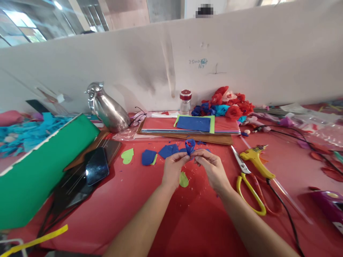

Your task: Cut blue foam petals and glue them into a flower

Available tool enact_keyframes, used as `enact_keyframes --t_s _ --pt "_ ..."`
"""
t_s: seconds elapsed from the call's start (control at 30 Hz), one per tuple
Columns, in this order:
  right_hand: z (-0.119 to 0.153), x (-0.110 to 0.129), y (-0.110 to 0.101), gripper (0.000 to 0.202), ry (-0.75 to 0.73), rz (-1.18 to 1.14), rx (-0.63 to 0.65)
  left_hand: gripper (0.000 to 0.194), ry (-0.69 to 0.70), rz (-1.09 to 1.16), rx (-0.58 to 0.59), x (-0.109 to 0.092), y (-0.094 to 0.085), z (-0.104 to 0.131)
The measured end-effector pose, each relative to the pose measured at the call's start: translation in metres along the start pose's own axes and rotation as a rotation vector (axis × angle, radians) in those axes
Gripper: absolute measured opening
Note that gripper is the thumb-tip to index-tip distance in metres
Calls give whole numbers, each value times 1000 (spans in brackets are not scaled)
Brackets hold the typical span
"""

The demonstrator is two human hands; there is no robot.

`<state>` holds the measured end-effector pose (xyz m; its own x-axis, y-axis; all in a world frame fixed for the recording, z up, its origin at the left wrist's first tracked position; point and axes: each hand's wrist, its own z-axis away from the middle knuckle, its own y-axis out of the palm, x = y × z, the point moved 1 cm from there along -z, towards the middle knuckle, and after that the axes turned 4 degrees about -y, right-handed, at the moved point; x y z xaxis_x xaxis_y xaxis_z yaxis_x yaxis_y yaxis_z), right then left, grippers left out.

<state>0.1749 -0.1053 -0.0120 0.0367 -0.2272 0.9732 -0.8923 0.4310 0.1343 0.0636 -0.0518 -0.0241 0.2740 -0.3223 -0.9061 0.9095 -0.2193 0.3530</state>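
A small blue paper flower with some red inside its curled petals stands upright between my hands. My left hand pinches its base from the left. From the right, the fingertips of my right hand close on the same base. Behind and to the left of my fingers lie cut blue petal pieces and a stack of blue paper petals with green under its edge. One green heart-shaped piece rests farther left, and a green leaf-shaped piece lies below my hands.
Scissors and a yellow glue gun lie right. Behind are stacked paper sheets, a jar and finished paper flowers. Left stand a metal jug, a phone and a green box.
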Motion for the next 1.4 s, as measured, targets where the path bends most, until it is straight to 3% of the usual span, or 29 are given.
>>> enact_keyframes --t_s 0.23,0.67,0.83,1.03,1.17,1.4 --pt "3 2 0 14 -122 154 41 16 24 -29 -54 1 -1 0" --pt "6 10 6 4 -232 314 -40 12 156 -194 -87 0 -2 3" --pt "7 7 7 7 -190 292 -72 13 113 -101 -41 6 1 3" --pt "7 2 6 18 -49 85 -81 15 107 -9 43 2 5 7" --pt "4 2 4 16 -70 99 -28 18 105 -6 105 1 6 7" --pt "2 1 3 13 -94 72 -17 17 126 -28 114 2 4 4"
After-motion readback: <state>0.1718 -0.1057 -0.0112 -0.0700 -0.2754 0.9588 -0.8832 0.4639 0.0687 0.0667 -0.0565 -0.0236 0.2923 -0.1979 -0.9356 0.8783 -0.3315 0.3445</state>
